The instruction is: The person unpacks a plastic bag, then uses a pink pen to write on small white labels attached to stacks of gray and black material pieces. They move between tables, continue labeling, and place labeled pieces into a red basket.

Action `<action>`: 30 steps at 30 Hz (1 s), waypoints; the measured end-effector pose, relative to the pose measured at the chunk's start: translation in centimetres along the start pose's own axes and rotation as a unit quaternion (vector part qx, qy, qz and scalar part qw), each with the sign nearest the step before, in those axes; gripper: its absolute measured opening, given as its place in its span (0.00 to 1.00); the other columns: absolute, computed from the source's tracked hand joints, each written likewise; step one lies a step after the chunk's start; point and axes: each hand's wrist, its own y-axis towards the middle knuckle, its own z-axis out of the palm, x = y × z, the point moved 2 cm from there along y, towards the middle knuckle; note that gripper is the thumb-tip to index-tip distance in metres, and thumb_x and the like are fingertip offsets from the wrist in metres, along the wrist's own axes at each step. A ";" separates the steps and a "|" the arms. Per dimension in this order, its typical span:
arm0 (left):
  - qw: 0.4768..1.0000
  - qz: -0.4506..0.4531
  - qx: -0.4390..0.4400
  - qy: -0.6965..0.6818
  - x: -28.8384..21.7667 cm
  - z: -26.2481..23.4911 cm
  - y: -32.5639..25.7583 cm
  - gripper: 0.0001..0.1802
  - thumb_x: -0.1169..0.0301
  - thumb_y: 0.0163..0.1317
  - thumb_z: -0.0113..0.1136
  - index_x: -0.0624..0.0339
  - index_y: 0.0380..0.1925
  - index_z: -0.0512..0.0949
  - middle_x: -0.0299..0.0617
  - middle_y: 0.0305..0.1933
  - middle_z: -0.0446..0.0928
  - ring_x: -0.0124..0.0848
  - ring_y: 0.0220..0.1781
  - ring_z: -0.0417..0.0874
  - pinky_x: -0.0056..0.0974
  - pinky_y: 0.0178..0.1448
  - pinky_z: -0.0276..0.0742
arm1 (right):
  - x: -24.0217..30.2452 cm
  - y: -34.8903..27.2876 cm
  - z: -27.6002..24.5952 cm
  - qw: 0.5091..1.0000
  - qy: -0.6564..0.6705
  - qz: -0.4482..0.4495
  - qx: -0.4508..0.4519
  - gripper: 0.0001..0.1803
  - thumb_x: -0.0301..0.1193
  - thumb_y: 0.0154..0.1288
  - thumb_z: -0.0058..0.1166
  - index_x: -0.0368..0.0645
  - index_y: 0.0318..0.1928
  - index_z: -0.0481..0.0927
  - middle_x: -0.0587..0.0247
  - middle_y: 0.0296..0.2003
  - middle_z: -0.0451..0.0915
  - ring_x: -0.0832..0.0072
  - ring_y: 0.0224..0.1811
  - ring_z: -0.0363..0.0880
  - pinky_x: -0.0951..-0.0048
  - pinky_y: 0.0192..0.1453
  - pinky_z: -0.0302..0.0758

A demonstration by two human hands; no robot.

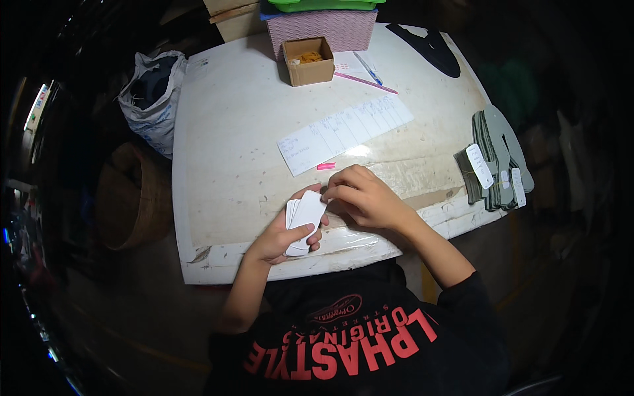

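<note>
On the white surface (231,132): a cardboard box (308,61) at twelve o'clock, a ruled paper strip (345,132) centrally, grey insole stack (496,158) at three o'clock.

Single head view, worn above the white table (231,132); faces steeply down at it; close to its near edge; fisheye bends its rim.

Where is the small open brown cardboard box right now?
In the head view, the small open brown cardboard box stands at the far edge of the white table, just in front of the pink textured box, left of the blue pen.
</note>
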 end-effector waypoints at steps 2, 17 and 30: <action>0.996 0.073 -0.020 -0.049 -0.1 -0.7 -0.4 0.39 0.81 0.72 0.61 0.45 0.79 0.60 0.48 0.56 0.75 0.35 0.41 0.80 0.48 0.49 0.85 | -1.3 0.8 0.2 0.997 -0.048 0.061 -0.024 0.09 0.26 0.66 0.70 0.43 0.46 0.87 0.59 0.49 0.84 0.56 0.55 0.82 0.57 0.59 0.79; 0.961 0.135 -0.194 0.143 -0.3 -0.8 0.9 0.11 0.65 0.86 0.57 0.57 0.59 0.73 0.40 0.40 0.77 0.26 0.30 0.77 0.38 0.36 0.83 | 0.7 3.4 1.5 1.000 0.011 0.000 0.014 0.10 0.29 0.70 0.68 0.40 0.48 0.84 0.56 0.45 0.82 0.54 0.49 0.80 0.56 0.56 0.78; 0.975 0.154 -0.154 0.041 0.0 -2.6 -0.1 0.07 0.71 0.82 0.61 0.54 0.52 0.73 0.42 0.41 0.78 0.25 0.32 0.76 0.45 0.46 0.87 | -20.3 5.3 -7.6 0.879 -0.379 0.271 -0.104 0.10 0.32 0.71 0.66 0.41 0.48 0.90 0.55 0.47 0.88 0.52 0.55 0.83 0.46 0.57 0.80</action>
